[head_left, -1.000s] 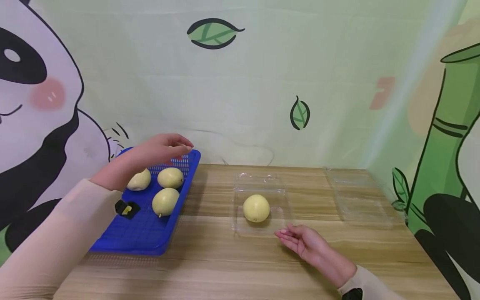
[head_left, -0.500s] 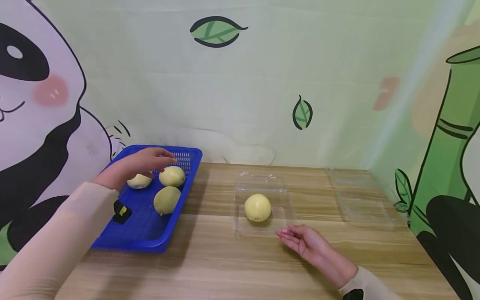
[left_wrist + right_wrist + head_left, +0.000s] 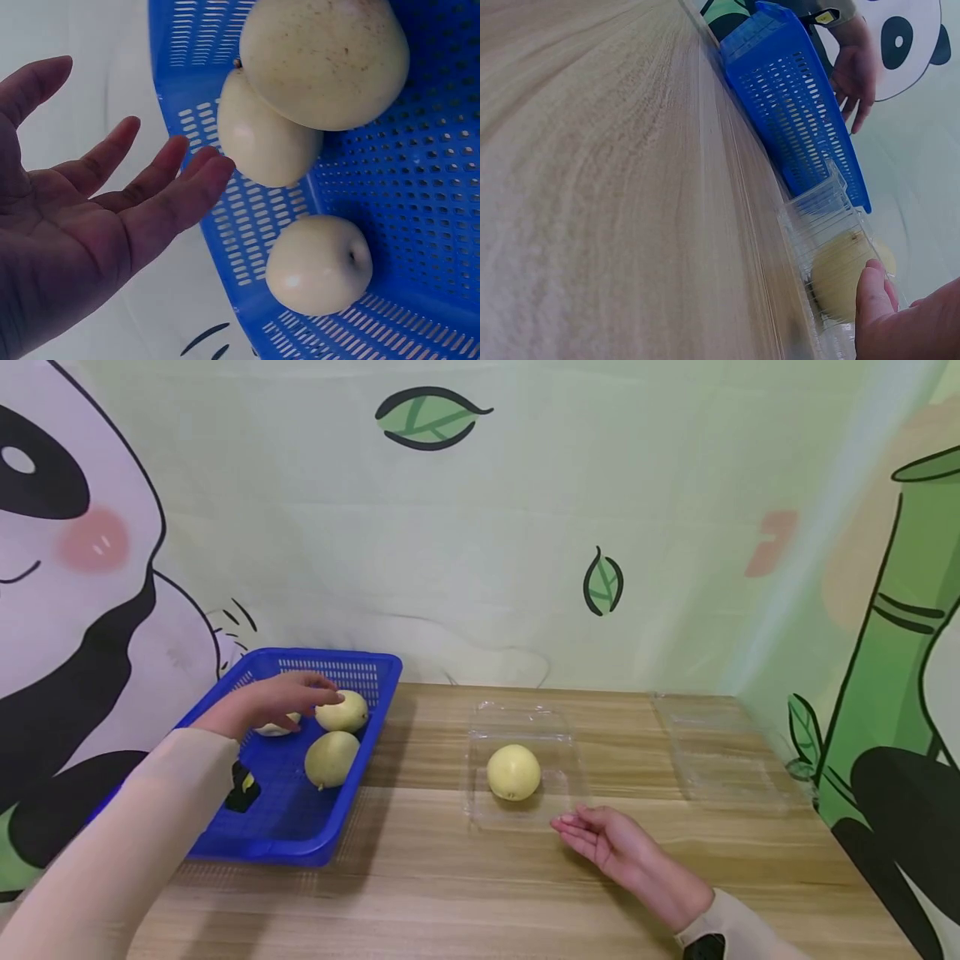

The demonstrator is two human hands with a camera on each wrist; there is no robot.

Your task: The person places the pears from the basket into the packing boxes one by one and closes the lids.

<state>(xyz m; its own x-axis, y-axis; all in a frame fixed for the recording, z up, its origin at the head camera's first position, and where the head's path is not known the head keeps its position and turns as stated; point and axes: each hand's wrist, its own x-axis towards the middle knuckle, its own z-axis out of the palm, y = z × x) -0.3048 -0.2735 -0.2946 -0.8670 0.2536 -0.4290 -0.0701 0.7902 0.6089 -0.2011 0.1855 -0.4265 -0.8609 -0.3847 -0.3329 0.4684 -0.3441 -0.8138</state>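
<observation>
In the head view, my left hand [image 3: 281, 700] hovers over the back of the blue basket [image 3: 330, 842], palm down with fingers spread. Pale yellow melons lie in the basket: one [image 3: 341, 712] just beyond the fingertips, one [image 3: 330, 760] nearer me and one [image 3: 276, 727] partly hidden beneath the hand. In the left wrist view, the left palm [image 3: 82, 217] holds nothing. A single melon [image 3: 513, 772] sits in a clear plastic container [image 3: 480, 817] mid-table. My right hand [image 3: 611, 847] is by its near right corner, fingers relaxed and fingertips right at the rim.
Another clear plastic container [image 3: 727, 768] lies at the right of the wooden table [image 3: 465, 902]. A printed cloth backdrop [image 3: 487, 543] rises behind the table's back edge. A small black and yellow item [image 3: 243, 789] shows beside the left cuff.
My left hand has moved lower and somewhat left over the basket, covering more of the back left melon. The right hand and the container keep their places.
</observation>
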